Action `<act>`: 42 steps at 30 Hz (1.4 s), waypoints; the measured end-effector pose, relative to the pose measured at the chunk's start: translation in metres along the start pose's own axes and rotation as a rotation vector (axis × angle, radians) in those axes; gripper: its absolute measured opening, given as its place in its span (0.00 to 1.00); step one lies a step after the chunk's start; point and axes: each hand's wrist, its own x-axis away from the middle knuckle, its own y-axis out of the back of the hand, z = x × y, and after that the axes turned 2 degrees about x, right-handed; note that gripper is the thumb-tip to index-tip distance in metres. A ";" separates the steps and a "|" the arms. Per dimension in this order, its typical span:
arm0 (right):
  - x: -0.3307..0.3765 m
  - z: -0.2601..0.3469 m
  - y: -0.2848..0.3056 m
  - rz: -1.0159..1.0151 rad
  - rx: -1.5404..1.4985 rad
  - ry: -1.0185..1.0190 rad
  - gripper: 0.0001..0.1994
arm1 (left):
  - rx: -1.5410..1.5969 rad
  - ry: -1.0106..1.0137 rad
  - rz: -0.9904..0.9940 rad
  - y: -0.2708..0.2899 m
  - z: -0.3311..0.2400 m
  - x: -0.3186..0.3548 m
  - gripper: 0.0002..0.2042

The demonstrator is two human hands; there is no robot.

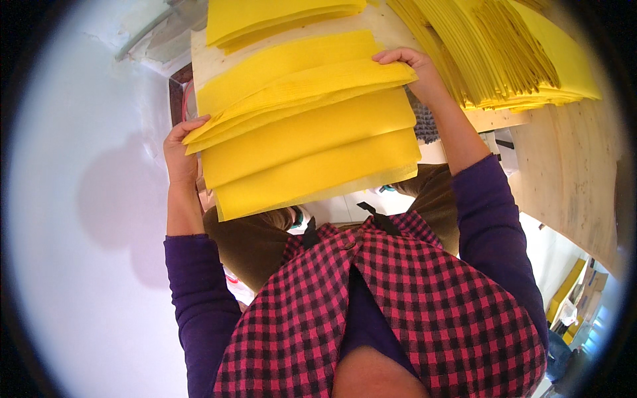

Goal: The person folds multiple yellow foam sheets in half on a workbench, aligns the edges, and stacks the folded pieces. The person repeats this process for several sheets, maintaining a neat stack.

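Note:
Between my two hands stretches a folded yellow cloth sheet (305, 96), thin and slightly textured, with layered edges bulging along its top. My left hand (182, 151) grips its left end, thumb and fingers closed on the edge. At the upper right corner, my right hand (413, 68) pinches the other end. Wide flat yellow panels (312, 156) hang or lie just below the held edge, overlapping in steps toward my lap. Whether these panels belong to the same sheet, I cannot tell. Another flat yellow layer (285, 63) lies just beyond it.
A folded yellow stack (285, 16) lies farther back on the pale wooden table (564, 172). Many more folded yellow pieces (491, 50) are piled at the far right. A white wall (86, 219) stands close on my left. Grey knitted-looking material (423, 119) shows beside my right wrist.

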 end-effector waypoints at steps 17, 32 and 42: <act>0.007 -0.007 -0.002 0.031 -0.015 0.062 0.06 | -0.700 -0.287 0.117 -0.048 -0.088 -0.008 0.10; 0.013 -0.005 -0.004 0.056 -0.066 0.104 0.06 | -1.121 -0.470 0.343 -0.144 -0.027 0.024 0.19; 0.031 0.006 -0.001 0.003 -0.017 0.070 0.08 | -1.063 -0.482 0.317 -0.143 -0.018 0.035 0.19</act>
